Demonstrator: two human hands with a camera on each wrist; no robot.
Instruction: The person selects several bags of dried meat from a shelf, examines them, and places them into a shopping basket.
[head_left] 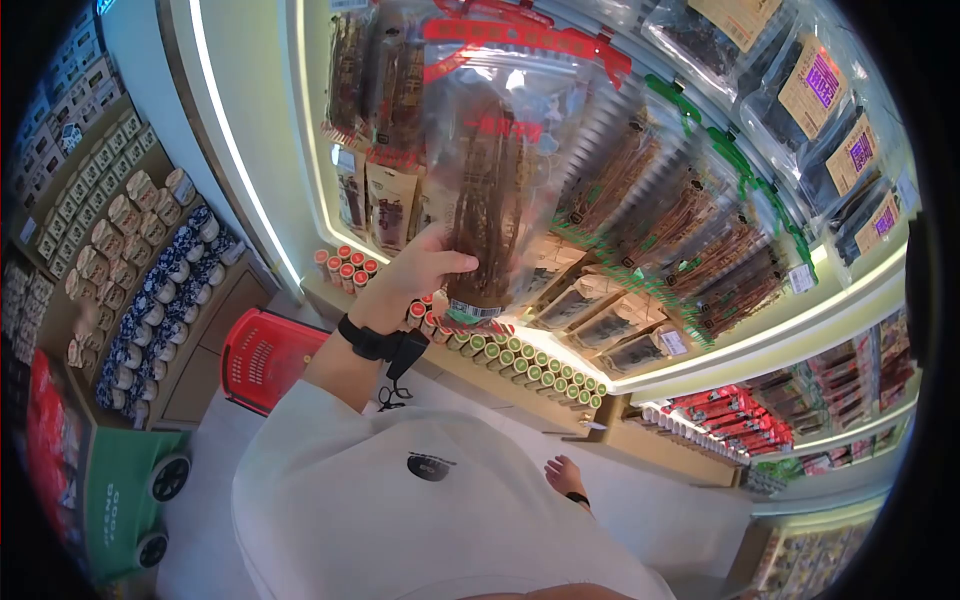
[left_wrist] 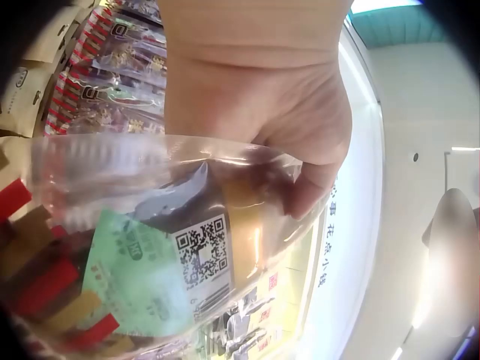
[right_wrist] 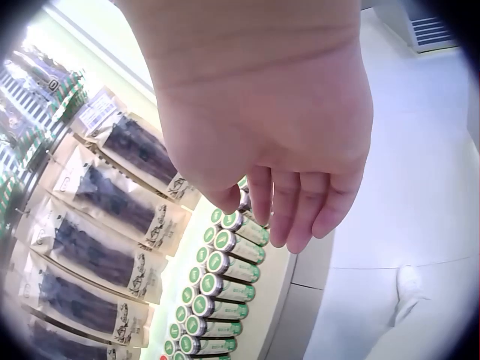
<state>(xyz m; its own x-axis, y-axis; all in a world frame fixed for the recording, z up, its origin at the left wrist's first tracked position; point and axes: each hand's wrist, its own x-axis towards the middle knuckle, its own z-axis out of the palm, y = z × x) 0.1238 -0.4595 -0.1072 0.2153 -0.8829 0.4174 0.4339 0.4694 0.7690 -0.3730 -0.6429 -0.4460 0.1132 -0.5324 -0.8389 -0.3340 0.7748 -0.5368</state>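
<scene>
In the head view the left hand (head_left: 425, 270) grips the lower side of a clear plastic bag (head_left: 490, 190) of long brown dried strips, its thumb across the front. The bag has a red top edge and is held up before the shelves. From the left wrist view, the left hand (left_wrist: 259, 112) has its fingers round the bag's edge, beside a green label (left_wrist: 139, 274) and a QR code. The right hand (head_left: 565, 475) hangs low by the body, holding nothing; its fingers are loosely bent in the right wrist view (right_wrist: 262, 142).
Bags with green tops (head_left: 700, 190) hang behind the held bag. Green-lidded cylinders (head_left: 525, 365) line the ledge below. A red basket (head_left: 265, 360) stands on the floor at left, near shelves of jars (head_left: 150, 310). A green cart (head_left: 125, 500) is at lower left.
</scene>
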